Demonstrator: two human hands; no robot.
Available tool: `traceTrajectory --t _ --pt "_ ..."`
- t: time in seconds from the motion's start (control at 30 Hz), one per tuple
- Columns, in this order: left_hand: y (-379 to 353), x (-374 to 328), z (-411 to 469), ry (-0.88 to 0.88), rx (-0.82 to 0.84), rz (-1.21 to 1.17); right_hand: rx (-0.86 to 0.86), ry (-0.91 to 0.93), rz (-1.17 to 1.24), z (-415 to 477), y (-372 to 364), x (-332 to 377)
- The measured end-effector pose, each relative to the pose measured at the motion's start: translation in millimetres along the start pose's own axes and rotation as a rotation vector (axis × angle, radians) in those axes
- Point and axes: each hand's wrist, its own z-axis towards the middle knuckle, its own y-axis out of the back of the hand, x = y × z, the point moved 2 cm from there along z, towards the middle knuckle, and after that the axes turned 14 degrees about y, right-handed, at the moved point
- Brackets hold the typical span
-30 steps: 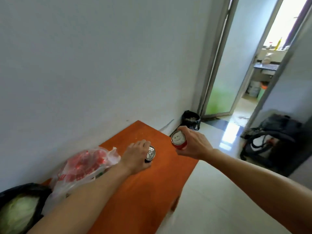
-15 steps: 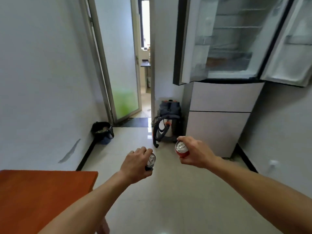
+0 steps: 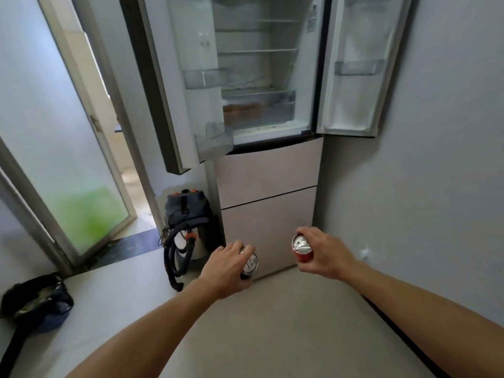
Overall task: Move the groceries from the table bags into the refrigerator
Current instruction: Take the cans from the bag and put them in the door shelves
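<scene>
My left hand (image 3: 227,267) grips a dark drink can (image 3: 249,264), its silver top facing me. A red drink can (image 3: 302,248) sits upright in my right hand (image 3: 324,253), fingers curled round its side. Both cans hover low in front of the refrigerator (image 3: 268,175), level with its lower drawers. Its two upper doors stand open, left door (image 3: 174,85) and right door (image 3: 357,66), showing wire shelves and a clear drawer (image 3: 259,107) with something brown inside. The table and bags are out of view.
A vacuum cleaner (image 3: 188,227) with a black hose stands left of the refrigerator. A dark bin bag (image 3: 38,304) lies on the floor at the left. A frosted glass door (image 3: 62,148) stands open onto another room. A grey wall (image 3: 436,159) closes the right side.
I have turned away from the orange table and come up to the open refrigerator. Both hands kept their cans; the table and bags left the view.
</scene>
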Motion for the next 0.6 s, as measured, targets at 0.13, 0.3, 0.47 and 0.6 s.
traceTrajectory --t 0.13,0.3,0.47,0.6 --pt "9.9 4.0 87.7 -0.055 -0.047 -0.012 -0.042 -0.039 -0.002 47.6 20.8 -48.0" --pt "18.5 10.0 172.7 -0.070 -0.103 -0.033 -0.104 -0.028 -0.012 105.8 37.4 -106.4" --pt "44.4 22.9 252.7 0.001 -0.284 -0.039 -0.145 0.049 -0.005 181.7 41.4 -168.0" --pt "97.0 39.3 315.5 0.132 -0.523 -0.057 -0.156 0.165 0.025 247.3 47.4 -208.2"
